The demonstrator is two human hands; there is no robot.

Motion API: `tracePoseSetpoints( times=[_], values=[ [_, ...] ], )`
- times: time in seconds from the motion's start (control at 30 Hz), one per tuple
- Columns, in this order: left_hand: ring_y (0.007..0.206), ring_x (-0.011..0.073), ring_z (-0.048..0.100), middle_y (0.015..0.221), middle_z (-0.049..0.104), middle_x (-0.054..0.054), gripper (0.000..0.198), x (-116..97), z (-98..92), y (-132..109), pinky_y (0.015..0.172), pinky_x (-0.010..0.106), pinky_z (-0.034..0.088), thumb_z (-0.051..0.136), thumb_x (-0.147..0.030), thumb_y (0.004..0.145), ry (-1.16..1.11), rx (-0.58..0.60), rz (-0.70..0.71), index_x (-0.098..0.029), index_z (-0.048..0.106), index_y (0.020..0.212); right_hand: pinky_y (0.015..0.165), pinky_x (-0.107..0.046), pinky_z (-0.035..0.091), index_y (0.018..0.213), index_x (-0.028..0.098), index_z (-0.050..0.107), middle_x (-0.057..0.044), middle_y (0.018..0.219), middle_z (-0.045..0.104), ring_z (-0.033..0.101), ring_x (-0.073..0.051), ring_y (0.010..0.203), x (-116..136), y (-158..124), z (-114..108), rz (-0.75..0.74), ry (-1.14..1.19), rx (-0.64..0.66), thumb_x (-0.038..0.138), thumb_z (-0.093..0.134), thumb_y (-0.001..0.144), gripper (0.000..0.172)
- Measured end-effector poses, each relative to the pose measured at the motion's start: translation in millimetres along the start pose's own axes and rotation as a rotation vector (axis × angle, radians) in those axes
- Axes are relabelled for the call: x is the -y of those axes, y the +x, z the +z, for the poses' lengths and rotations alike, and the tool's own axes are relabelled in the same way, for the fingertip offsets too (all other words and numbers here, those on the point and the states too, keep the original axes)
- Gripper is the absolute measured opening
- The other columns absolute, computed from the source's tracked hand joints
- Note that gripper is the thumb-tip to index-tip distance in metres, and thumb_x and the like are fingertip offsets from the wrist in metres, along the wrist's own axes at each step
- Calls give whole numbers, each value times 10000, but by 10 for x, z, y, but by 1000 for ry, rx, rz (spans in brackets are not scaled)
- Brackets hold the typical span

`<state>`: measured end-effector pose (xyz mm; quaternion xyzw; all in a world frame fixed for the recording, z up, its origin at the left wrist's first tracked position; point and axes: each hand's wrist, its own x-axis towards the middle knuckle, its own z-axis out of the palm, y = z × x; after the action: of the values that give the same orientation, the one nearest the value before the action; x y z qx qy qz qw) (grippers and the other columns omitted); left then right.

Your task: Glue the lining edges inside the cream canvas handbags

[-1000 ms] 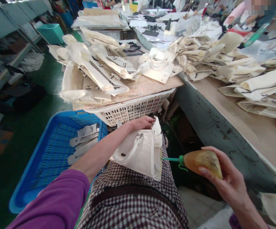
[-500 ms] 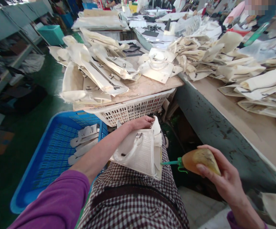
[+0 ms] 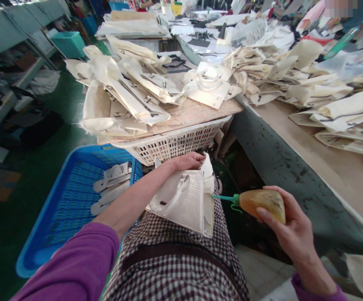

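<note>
On my lap lies a cream bag piece (image 3: 184, 205) with a textured panel and a handle wrapped in clear plastic. My left hand (image 3: 189, 161) is closed on its far edge, the fingertips partly hidden behind the material. In my right hand (image 3: 290, 221) is a squeeze bottle (image 3: 259, 202) of amber stuff, dark-smudged, with a green cap and long thin nozzle. The bottle lies nearly level, its nozzle pointing left. The nozzle tip is at the right edge of the bag piece, by a folded flap; whether it touches, I cannot tell.
A blue basket (image 3: 46, 217) holding several cream strips stands on the left. Ahead, cream bag pieces (image 3: 128, 92) lie on a board over a white basket (image 3: 175, 146). More piles (image 3: 294, 79) cover the bench at right, its grey side (image 3: 263, 142) close to my right hand.
My right hand has moved the bottle away from me, so the nozzle tip is farther up the bag piece's right edge. My left hand keeps its hold in the same place.
</note>
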<state>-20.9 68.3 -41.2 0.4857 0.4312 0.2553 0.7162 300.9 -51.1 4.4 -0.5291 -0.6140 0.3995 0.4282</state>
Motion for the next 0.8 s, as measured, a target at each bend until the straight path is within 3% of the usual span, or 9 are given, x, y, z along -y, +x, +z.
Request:
tracePoseSetpoints(
  times=[0.37,0.6,0.8],
  values=[
    [555,115,560,615,624,-18,50,12,-5,14,562,220,440,724,-149,681,20,7,10,-130,678,678,681,-170,571,1170,315,703,16,969,709,683,-187,778,137,-90,-179,-55,-91,156,370,841,820,380],
    [512,97,520,581,586,-31,45,-21,20,-13,524,210,417,704,-144,659,45,-11,26,-125,665,670,596,-159,565,1202,314,679,12,954,693,674,-178,730,86,-126,-110,-17,-33,60,355,844,827,412],
    [492,90,502,568,558,-46,54,-45,55,-38,507,204,409,688,-149,646,77,-27,37,-126,642,662,604,-200,575,1199,285,692,-21,969,707,687,-220,766,62,-168,-219,60,-11,221,373,847,820,419]
  ],
)
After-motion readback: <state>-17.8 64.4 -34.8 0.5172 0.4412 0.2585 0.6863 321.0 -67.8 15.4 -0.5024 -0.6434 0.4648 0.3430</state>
